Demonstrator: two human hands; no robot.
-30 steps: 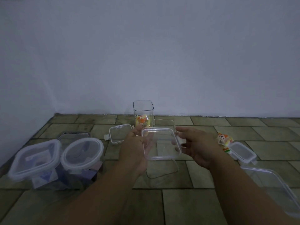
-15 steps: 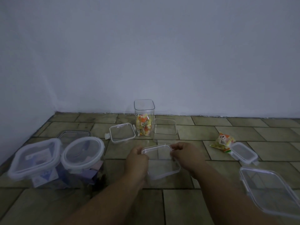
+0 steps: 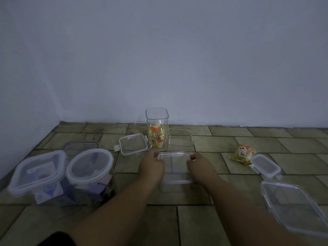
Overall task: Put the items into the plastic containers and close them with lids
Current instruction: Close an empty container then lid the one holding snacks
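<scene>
A clear rectangular container rests on the tiled floor in the middle. My left hand grips its left rim and my right hand grips its right rim. Behind it stands a tall square jar holding colourful snack packets, with no lid on. One snack packet lies loose on the floor to the right. A small clear tub sits right of the jar, and a clip lid lies left of it.
Two lidded containers, one square and one round, stand at the left with things inside, a dark-rimmed lid behind them. A small clip lid and a large one lie at the right. A white wall closes the back and left.
Both hands have lowered the clear container from in front of me down onto the floor, and they still hold its rims.
</scene>
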